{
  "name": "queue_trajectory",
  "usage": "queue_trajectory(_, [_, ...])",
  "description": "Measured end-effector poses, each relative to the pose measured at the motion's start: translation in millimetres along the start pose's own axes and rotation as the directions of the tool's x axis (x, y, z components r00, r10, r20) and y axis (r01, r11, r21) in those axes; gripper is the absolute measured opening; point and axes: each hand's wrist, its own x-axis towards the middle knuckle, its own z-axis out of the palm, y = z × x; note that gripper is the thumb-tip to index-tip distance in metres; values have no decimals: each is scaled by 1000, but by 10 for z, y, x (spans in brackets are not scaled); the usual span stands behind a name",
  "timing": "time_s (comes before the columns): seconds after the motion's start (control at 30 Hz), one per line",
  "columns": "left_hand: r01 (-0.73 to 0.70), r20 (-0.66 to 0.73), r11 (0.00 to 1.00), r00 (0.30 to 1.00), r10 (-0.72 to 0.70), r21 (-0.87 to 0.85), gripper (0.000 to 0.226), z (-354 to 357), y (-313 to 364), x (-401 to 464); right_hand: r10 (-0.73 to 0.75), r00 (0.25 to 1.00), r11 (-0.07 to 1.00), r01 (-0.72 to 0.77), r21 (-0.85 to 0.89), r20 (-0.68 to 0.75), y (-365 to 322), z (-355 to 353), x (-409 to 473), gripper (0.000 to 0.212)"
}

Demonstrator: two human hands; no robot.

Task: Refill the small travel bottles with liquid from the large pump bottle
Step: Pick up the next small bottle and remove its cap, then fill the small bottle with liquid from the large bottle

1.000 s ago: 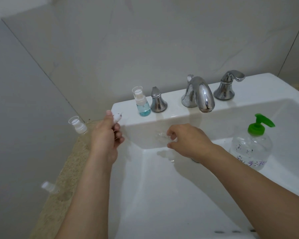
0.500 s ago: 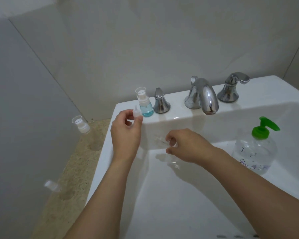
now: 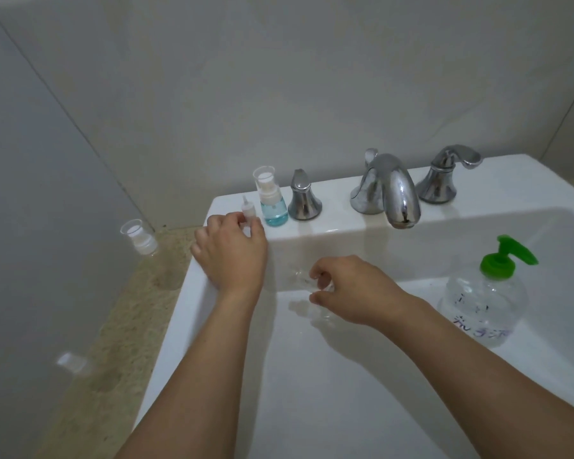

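My left hand (image 3: 232,250) pinches a small white spray pump top (image 3: 248,211) at the sink's back left rim, beside a travel bottle of blue liquid (image 3: 272,202) with a clear cap. My right hand (image 3: 352,289) holds a small clear travel bottle (image 3: 304,276) over the basin; the bottle is faint and partly hidden by my fingers. The large clear pump bottle (image 3: 484,299) with a green pump stands inside the sink at the right, apart from both hands.
A white sink (image 3: 312,376) with a chrome tap (image 3: 395,193) and two chrome handles (image 3: 304,202) fills the middle. On the beige counter (image 3: 120,326) at the left stand two more clear travel bottles (image 3: 141,241), (image 3: 70,361), close to the wall.
My left hand has moved right from the counter edge to the sink's back rim with the white pump top, next to the blue bottle. My right hand has stayed over the basin.
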Motion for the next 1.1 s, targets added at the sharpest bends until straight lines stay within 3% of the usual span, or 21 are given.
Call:
queue_trajectory(0.2, [-16, 10, 997, 1000, 15, 70, 38, 9, -16, -16, -7, 1000, 1000, 7, 1, -5, 7, 12, 7, 36])
queue_trajectory(0.4, [-80, -23, 997, 996, 81, 11, 67, -32, -20, -170, 2, 1000, 1000, -3, 10, 11, 19, 24, 7, 36])
queue_trajectory(0.7, [-95, 11, 987, 995, 97, -130, 56, -344, -84, -520, 76, 993, 994, -84, 76, 93, 18, 6, -120, 38])
queue_trajectory(0.93, [-73, 176, 984, 979, 102, -165, 44, -611, 171, -911, 94, 991, 990, -103, 99, 91, 91, -175, -559, 31])
queue_trajectory(1.1, [-14, 316, 980, 946, 77, -197, 40, -788, 638, -1127, 150, 985, 973, -162, 164, 82, 534, -449, -1051, 22])
